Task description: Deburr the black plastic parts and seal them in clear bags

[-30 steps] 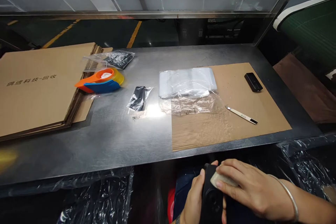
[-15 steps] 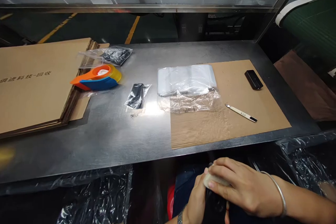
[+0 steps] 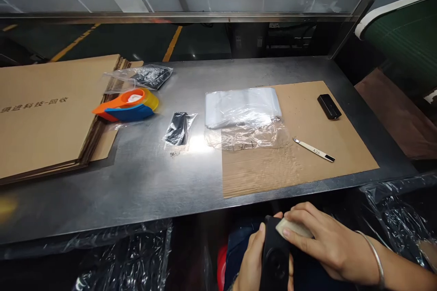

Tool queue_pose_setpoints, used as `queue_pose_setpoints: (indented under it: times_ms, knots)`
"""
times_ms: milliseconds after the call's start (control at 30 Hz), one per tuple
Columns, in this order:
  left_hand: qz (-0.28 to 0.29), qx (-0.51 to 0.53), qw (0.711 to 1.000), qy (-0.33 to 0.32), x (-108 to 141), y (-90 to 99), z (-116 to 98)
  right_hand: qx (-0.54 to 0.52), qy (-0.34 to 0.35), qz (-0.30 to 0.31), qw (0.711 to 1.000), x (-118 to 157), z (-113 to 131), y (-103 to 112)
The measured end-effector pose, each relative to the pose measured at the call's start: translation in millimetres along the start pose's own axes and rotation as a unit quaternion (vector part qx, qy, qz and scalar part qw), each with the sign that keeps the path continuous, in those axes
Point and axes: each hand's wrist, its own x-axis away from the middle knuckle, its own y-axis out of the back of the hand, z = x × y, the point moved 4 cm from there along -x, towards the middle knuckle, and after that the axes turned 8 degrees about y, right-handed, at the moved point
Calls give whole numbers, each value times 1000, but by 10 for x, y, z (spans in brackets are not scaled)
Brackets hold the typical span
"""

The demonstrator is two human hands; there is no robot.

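Observation:
Below the table's front edge, my left hand (image 3: 251, 261) is wrapped round a black box-like part (image 3: 276, 254) with a round recess in its face. My right hand (image 3: 322, 241) pinches a pale, cream-coloured pad (image 3: 294, 228), which lies against the upper right edge of the black part. On the cardboard sheet (image 3: 341, 145) above my hands are a cream tool marked A26 (image 3: 314, 150) and a small black block (image 3: 329, 107). A stack of clear plastic bags (image 3: 242, 107) overlaps the sheet's left side.
Flattened cardboard boxes (image 3: 51, 118) are piled at the left of the metal table (image 3: 146, 191). Beside them sit an orange and blue tape dispenser (image 3: 128, 105) and a bagged black item (image 3: 153, 76). Another bagged black piece (image 3: 177, 128) lies mid-table. Black plastic hangs below the front edge.
The black part now shows more of its face, with its recess visible. My right hand and the pad have shifted slightly right. The view has tilted up a little.

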Motion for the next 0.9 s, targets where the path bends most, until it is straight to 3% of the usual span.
queue_pose_setpoints:
  times_ms: [133,300,400,500,600,733,900]
  knots:
    - [-38,-56,998,-11,13,-13,-24,-6,15,-23,1000,2,4,18]
    - [-25,-31,999,-8,32,-33,-42,-20,-12,-12,1000,-4,-6,1]
    - [-16,-34,999,39,22,-57,-46,6,-35,-65,997,-72,-117,15]
    - [-25,34,996,73,-1,-41,-86,15,-76,-130,988,-110,-209,71]
    - [-52,109,993,20,-30,22,-212,-9,-82,-128,988,-62,-117,84]
    - [-54,217,971,-85,-64,70,-375,-47,-9,-77,996,-15,155,-60]
    - [-124,237,959,-89,-94,80,-306,-6,15,-77,997,-214,234,-216]
